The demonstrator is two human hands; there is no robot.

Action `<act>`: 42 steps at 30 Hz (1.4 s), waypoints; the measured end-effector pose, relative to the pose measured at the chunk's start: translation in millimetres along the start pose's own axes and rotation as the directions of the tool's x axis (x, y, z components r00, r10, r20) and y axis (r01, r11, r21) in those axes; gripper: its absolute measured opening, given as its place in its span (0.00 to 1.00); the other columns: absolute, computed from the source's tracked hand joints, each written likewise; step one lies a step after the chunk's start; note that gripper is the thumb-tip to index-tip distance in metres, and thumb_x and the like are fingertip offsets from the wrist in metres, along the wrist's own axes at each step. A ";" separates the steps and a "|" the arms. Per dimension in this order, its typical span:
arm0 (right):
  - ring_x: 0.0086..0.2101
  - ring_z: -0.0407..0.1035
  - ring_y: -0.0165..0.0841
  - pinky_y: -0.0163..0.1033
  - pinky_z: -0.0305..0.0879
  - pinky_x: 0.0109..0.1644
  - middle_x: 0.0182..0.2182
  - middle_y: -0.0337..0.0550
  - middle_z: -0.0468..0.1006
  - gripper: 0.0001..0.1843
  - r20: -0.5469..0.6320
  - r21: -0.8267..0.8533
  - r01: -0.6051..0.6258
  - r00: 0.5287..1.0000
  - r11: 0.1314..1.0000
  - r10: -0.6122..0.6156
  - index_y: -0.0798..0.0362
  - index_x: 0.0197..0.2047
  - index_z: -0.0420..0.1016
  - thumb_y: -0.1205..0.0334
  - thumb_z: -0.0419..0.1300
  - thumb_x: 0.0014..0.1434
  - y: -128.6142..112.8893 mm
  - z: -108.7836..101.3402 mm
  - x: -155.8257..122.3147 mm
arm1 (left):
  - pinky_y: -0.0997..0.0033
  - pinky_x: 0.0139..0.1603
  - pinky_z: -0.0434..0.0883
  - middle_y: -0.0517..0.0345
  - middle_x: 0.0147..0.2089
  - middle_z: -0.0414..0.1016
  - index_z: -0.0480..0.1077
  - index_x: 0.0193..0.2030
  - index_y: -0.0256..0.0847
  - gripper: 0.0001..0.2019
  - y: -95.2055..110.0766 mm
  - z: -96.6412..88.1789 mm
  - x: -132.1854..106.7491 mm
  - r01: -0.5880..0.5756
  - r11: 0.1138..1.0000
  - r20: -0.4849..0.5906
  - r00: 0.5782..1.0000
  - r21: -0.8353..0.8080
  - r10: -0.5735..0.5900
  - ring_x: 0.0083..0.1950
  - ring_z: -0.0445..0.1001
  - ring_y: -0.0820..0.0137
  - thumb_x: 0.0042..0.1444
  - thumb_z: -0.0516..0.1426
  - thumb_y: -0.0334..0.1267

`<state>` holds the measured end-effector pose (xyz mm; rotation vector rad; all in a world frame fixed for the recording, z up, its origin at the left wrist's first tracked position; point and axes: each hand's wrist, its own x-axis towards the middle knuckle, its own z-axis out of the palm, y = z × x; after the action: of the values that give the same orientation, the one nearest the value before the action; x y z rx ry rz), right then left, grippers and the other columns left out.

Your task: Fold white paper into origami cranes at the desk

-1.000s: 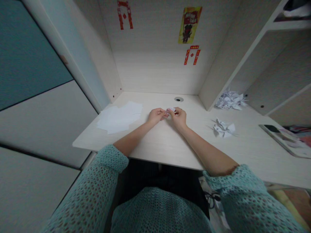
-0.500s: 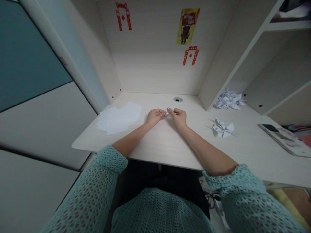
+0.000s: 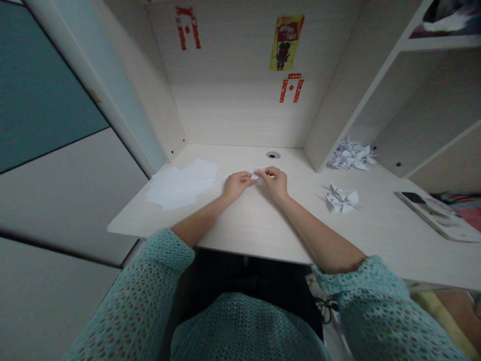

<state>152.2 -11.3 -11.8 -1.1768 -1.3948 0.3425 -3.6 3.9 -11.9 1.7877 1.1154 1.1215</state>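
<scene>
A small piece of white paper (image 3: 255,175) is held between both hands above the middle of the desk. My left hand (image 3: 237,184) pinches its left side with thumb and fingertips. On the right side, my right hand (image 3: 276,181) grips it, and its fingers cover part of the paper. Whether the paper is folded is too small to make out. Flat white sheets (image 3: 180,185) lie overlapping to the left of my left hand. To the right of my right hand sits a small heap of folded white paper pieces (image 3: 341,198).
A larger pile of folded papers (image 3: 352,154) rests in the back right, beside the upright panel (image 3: 334,105). A phone (image 3: 438,215) lies at the right. The desk (image 3: 248,228) has a round cable hole (image 3: 273,155) near its back wall.
More of the white paper shows between my fingertips now. Both hands stay nearly in place, with slight finger movement. The whole view has shifted a little.
</scene>
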 end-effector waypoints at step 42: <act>0.35 0.69 0.35 0.42 0.65 0.43 0.36 0.44 0.78 0.19 0.179 -0.113 0.211 0.966 0.971 -0.189 0.47 0.51 0.76 0.55 0.61 0.55 -8.8 -6.5 -3.3 | 0.73 0.40 0.69 0.56 0.30 0.78 0.74 0.30 0.39 0.16 4.2 -6.3 7.3 0.018 0.995 -0.125 0.992 -0.103 -0.031 0.34 0.76 0.69 0.54 0.56 0.51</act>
<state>153.3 -20.6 -5.2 -1.1207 -1.6901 0.2119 -6.5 10.0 -3.9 1.6390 1.1305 1.2689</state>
